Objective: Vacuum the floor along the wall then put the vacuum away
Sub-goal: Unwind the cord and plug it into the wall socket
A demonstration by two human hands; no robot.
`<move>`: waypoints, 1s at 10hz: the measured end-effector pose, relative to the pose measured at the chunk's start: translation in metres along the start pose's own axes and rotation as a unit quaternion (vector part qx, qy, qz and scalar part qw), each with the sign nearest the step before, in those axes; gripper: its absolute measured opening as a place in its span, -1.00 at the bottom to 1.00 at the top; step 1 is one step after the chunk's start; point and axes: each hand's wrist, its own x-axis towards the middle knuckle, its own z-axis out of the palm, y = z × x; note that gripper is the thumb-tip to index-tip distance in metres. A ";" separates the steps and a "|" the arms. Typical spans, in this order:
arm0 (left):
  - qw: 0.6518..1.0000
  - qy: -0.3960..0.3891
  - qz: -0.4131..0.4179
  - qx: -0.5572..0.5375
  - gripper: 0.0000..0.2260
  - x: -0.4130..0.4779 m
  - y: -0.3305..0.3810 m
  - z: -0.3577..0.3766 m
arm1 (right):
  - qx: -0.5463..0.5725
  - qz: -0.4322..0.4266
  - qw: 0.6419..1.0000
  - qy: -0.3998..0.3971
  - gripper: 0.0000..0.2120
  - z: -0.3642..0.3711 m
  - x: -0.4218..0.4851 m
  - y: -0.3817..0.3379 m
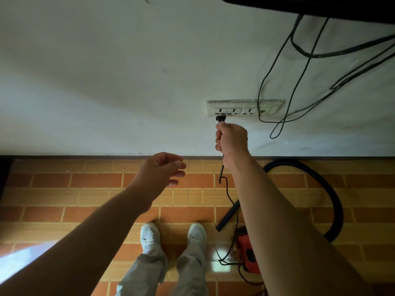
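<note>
I note the wall (106, 71) ahead with a socket panel (244, 107) set low on it. Thin dark cables (277, 60) hang beside and across the panel's right end from a dark object (320, 7) cut off at the top edge.

My right hand (232, 137) is clamped around the black plug (220, 118), which sits at the lower edge of the leftmost socket. I cannot tell whether its pins are seated. My left hand (162, 169) hangs apart from it, above the tiled floor (85, 199), fingers loosely curled and holding nothing.

The cord (229, 197) drops from the plug to the red vacuum (248, 253) on the floor at right, near my white shoes (149, 233). My right forearm hides most of the vacuum's body. Its black hose (333, 195) loops near the skirting, and a rigid tube (227, 215) lies aslant, its upper end behind that same forearm.
</note>
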 end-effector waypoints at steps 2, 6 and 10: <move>1.000 -0.006 0.003 0.002 -0.87 0.001 -0.001 -0.003 | 0.033 0.003 0.999 0.004 -0.79 -0.002 0.000 0.000; 1.000 -0.016 0.000 -0.004 -0.87 0.000 -0.001 -0.004 | 0.037 -0.003 0.999 -0.013 -0.78 0.005 0.015 0.000; 0.997 -0.053 0.030 0.042 -0.88 -0.030 0.013 -0.003 | -0.041 0.057 0.997 -0.041 -0.81 0.001 0.013 -0.032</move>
